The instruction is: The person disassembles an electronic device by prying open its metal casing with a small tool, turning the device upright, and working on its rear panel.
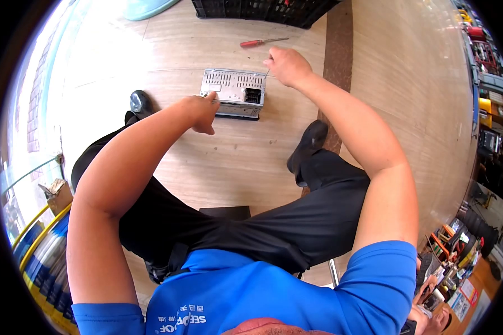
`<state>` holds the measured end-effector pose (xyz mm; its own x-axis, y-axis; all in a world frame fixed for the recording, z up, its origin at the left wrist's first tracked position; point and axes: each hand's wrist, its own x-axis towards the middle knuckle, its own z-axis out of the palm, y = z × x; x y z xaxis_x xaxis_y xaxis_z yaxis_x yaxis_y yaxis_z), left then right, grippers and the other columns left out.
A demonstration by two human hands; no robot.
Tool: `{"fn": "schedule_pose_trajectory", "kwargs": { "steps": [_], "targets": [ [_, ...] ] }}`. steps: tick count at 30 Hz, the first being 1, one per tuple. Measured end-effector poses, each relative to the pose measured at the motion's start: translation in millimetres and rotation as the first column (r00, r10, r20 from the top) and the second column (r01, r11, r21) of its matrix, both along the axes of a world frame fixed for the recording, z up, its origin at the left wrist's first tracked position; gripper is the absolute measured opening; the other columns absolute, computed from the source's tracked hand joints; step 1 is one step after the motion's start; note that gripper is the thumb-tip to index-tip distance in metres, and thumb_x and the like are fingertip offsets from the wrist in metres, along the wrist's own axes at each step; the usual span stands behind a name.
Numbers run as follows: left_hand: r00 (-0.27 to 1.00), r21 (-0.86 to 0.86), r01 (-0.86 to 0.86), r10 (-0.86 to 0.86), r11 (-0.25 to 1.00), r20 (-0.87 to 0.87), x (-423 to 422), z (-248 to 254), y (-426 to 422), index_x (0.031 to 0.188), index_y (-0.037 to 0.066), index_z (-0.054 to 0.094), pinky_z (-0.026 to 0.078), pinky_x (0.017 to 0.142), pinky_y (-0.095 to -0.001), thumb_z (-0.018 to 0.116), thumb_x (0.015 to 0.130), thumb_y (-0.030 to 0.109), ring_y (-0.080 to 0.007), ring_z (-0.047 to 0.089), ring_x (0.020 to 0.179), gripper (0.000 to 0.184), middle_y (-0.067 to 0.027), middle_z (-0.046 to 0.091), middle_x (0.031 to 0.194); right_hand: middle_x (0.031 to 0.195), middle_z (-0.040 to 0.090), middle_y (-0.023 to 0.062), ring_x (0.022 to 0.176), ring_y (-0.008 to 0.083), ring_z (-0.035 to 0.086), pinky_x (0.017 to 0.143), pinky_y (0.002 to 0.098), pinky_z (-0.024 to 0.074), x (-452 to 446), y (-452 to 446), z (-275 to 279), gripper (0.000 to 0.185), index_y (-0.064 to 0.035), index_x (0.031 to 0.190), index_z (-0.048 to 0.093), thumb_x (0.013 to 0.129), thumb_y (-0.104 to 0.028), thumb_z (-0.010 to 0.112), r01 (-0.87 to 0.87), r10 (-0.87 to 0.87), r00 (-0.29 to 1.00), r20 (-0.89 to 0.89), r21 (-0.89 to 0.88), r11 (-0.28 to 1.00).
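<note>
A silver metal box that looks like a car stereo [229,81] sits on the floor between my feet, its slotted panel and dark connector socket facing up. My left hand [202,111] rests at its left end, the index finger on the panel and the thumb stretched apart from it. Just beyond the right end, my right hand [288,66] is closed in a pinch. A thin dark piece [268,71] sticks down from those fingertips beside the stereo's upper right corner; its kind is too small to tell. A screwdriver [262,42] with a red handle lies above that hand.
A black plastic crate [262,12] stands at the far edge, near a pale blue round object [148,6]. My shoes [308,146] flank the stereo. Shelves with tools [486,72] line the right side. Another person's hand [437,321] shows at lower right.
</note>
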<state>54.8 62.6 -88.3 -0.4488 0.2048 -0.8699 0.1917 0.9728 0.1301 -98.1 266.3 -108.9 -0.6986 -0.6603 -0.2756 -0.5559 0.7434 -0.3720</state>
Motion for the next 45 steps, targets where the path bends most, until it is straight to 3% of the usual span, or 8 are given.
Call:
{"fn": "schedule_pose_trajectory", "kwargs": {
  "steps": [9, 27, 34, 43, 45],
  "targets": [
    [1.000, -0.014, 0.002, -0.002, 1.000, 0.013, -2.5, 0.4, 1.7, 0.150, 0.007, 0.030, 0.043, 0.107, -0.0425, 0.073, 0.082, 0.042, -0.0350, 0.047, 0.132, 0.087, -0.0164, 0.013, 0.161, 0.088, 0.067, 0.0235, 0.086, 0.0409, 0.065, 0.077, 0.0488, 0.0512, -1.7, 3.5, -17.8, 0.027, 0.0002, 0.094, 0.057, 0.092, -0.027, 0.061, -0.033, 0.031, 0.999, -0.020, -0.136, 0.990],
    [1.000, -0.024, 0.007, -0.007, 1.000, 0.008, -3.4, 3.9, 2.9, 0.151, 0.008, 0.030, 0.042, 0.107, -0.0429, 0.072, 0.082, 0.042, -0.0349, 0.049, 0.131, 0.087, -0.0160, 0.013, 0.162, 0.087, 0.068, 0.0204, 0.085, 0.0380, 0.064, 0.076, 0.0449, 0.0502, -7.1, 5.2, -10.9, 0.018, -0.0020, 0.097, 0.060, 0.091, -0.019, 0.061, -0.098, 0.105, 0.994, 0.038, -0.155, 0.983],
    [1.000, -0.029, 0.022, -0.022, 0.999, 0.000, -3.3, 1.2, 2.6, 0.150, 0.007, 0.031, 0.043, 0.106, -0.0432, 0.072, 0.082, 0.042, -0.0353, 0.050, 0.129, 0.086, -0.0159, 0.014, 0.161, 0.087, 0.067, 0.0214, 0.086, 0.0385, 0.064, 0.076, 0.0454, 0.0502, -2.7, 2.6, -18.5, 0.018, -0.0013, 0.096, 0.059, 0.090, -0.018, 0.061, -0.012, 0.007, 0.999, -0.034, -0.150, 0.989],
    [1.000, -0.036, 0.015, -0.014, 0.999, 0.021, -4.7, 6.7, 5.0, 0.151, 0.008, 0.028, 0.043, 0.107, -0.0431, 0.072, 0.083, 0.041, -0.0355, 0.049, 0.130, 0.087, -0.0147, 0.012, 0.162, 0.086, 0.067, 0.0196, 0.086, 0.0383, 0.064, 0.075, 0.0460, 0.0501, -11.1, 3.1, -8.0, 0.015, -0.0033, 0.095, 0.059, 0.089, -0.017, 0.062, -0.150, 0.159, 0.986, 0.045, -0.166, 0.975],
    [1.000, -0.031, 0.008, -0.007, 0.999, 0.025, -5.1, 7.2, 4.5, 0.152, 0.009, 0.027, 0.042, 0.107, -0.0430, 0.071, 0.083, 0.041, -0.0353, 0.048, 0.131, 0.087, -0.0147, 0.012, 0.162, 0.094, 0.068, 0.0192, 0.093, 0.0367, 0.064, 0.081, 0.0451, 0.0505, -14.4, 2.1, -5.9, 0.017, -0.0038, 0.095, 0.062, 0.090, -0.020, 0.059, -0.184, 0.190, 0.979, 0.075, -0.079, 0.980]
  ]
}}
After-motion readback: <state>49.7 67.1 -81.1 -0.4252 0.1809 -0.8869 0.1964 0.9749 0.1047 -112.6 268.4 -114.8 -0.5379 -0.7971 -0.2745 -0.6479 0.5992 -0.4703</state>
